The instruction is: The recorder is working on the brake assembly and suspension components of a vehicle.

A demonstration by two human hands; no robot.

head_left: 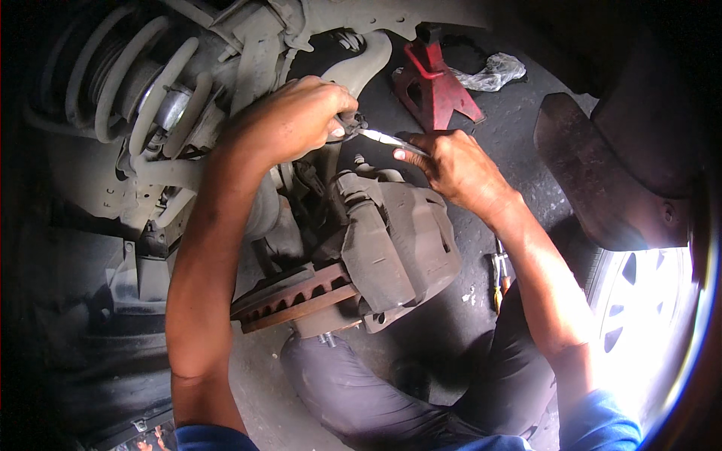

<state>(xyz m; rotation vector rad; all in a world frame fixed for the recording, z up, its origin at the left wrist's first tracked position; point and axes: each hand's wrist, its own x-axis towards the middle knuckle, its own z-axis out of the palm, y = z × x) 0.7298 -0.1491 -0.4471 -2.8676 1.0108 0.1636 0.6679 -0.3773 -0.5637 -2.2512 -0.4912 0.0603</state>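
Note:
My left hand (304, 120) reaches over the suspension arm, its fingers closed on a small dark fitting (350, 126) above the brake caliper. What exactly they pinch is partly hidden by the hand itself. In my right hand (459, 171) is a slim silver hand tool (387, 140), its tip against that fitting; whether it is a wrench or pliers I cannot tell. Just below both hands sits the grey brake caliper (398, 244), mounted over a rusty brake disc (301, 304) with studs pointing toward me.
A coil spring (154, 98) fills the upper left. Beyond my hands stands a red jack stand (436, 86), with crumpled clear plastic (492, 71) beside it. A dark curved panel (579, 173) and a wheel (639, 301) lie right. Tools (499, 278) rest on the floor near my leg.

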